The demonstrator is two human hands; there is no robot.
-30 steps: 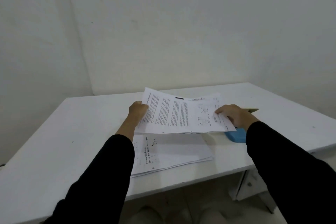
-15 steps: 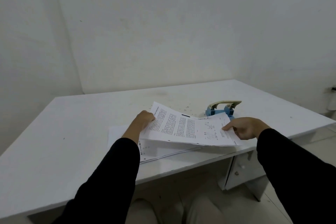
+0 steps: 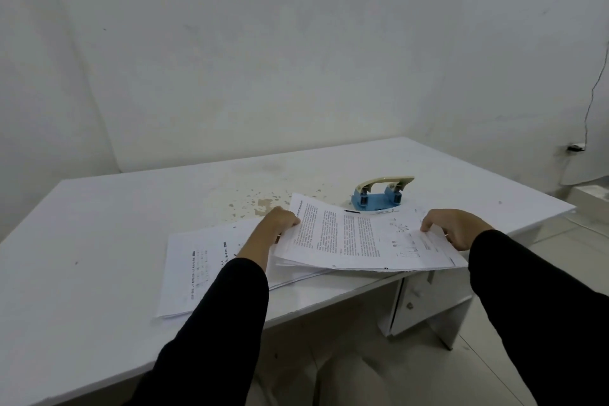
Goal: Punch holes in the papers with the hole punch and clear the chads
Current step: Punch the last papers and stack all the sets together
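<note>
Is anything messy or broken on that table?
Yes. The white table has a patch of brownish flecks behind the left hand, like flaked paint or stains. The lower pile of papers lies crooked to the table's edge, its sheets fanned out. The hole punch and the held sheaf look fine.

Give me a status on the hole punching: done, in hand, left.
Done: no holes show in any sheet. In hand: the left hand and right hand grip a sheaf, its far edge at the blue hole punch, handle up. Left: punching it, the stack lying on the table, then the chads; none clearly visible.
</note>
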